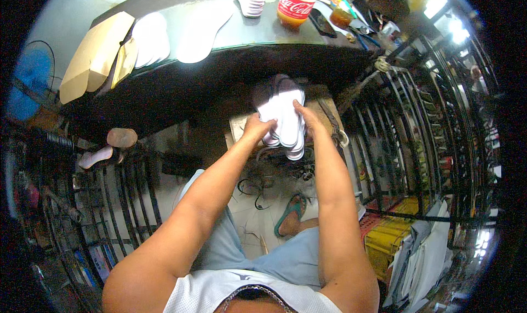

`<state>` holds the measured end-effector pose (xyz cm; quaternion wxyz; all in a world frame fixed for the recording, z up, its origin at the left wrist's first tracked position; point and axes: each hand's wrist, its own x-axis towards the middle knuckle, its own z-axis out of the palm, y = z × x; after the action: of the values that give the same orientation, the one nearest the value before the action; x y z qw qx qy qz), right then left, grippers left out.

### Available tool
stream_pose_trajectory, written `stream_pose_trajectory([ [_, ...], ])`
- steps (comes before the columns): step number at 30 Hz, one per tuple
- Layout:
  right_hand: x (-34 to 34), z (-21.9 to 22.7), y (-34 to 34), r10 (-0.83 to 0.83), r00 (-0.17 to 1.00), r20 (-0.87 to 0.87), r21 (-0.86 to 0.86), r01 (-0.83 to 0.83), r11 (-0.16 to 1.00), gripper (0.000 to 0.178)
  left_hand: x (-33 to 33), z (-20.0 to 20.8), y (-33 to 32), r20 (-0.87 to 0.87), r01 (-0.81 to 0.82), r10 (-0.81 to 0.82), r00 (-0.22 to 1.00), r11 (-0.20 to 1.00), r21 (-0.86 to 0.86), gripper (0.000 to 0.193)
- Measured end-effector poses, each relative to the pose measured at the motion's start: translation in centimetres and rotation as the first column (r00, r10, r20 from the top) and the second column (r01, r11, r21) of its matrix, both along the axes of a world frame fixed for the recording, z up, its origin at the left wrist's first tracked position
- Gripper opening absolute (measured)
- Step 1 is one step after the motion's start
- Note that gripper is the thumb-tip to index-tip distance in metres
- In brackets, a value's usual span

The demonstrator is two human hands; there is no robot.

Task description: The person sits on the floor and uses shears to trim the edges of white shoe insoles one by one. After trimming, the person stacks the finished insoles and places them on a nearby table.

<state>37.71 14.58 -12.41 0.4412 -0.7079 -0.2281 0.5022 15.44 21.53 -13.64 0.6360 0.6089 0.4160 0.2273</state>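
Between my two hands is a bundle of white, sole-shaped insoles [289, 118], stacked unevenly so that several edges show at the near end. My left hand [258, 128] grips its left side, the thumb lying across the near part. On the right side, my right hand [308, 118] closes round the bundle with its thumb on top. Beneath is a low wooden stand [239, 127]; whether the insoles rest on it I cannot tell. A dark rounded shape [282, 83] shows just beyond their far end.
The dark bench [258, 35] curves ahead, bearing more white insoles [200, 35], tan board [99, 57], a red-labelled plastic container [295, 8] of amber liquid and a phone [322, 23]. Black metal racks [403, 126] flank me. Dark scraps [258, 189] litter the floor near my sandalled foot [291, 217].
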Motion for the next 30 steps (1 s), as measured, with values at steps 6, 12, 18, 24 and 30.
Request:
stream_pose_trajectory([
  [6, -2.4, 4.4, 1.6, 0.054, 0.994, -0.095, 0.030, -0.051, 0.998, 0.065, 0.9, -0.9, 1.1, -0.047, 0.169, -0.162, 0.986, 0.955, 0.244, 0.069],
  [12, -3.3, 3.0, 0.1, 0.044, 0.998, -0.046, 0.074, -0.041, 0.996, 0.048, -1.7, -2.0, 2.0, -0.128, 0.332, -0.306, 0.943, 0.878, 0.346, 0.070],
  [18, -3.2, 0.1, -5.9, -0.080, 0.882, -0.464, 0.232, 0.208, 0.950, 0.062, -4.6, -3.7, 2.4, -0.476, 0.542, -0.300, 0.827, 0.649, 0.534, 0.035],
  [24, -4.7, 2.0, -13.1, -0.027, 0.793, -0.608, 0.395, 0.332, 0.857, 0.076, -6.8, -0.7, -1.8, -0.491, 0.876, -0.726, 0.482, 0.396, 0.274, 0.048],
  [30, -3.9, 6.4, -18.8, -0.070, 0.838, -0.542, 0.433, 0.349, 0.831, 0.072, -7.6, -0.4, -7.2, -0.494, 0.611, -0.360, 0.792, 0.490, 0.622, 0.042],
])
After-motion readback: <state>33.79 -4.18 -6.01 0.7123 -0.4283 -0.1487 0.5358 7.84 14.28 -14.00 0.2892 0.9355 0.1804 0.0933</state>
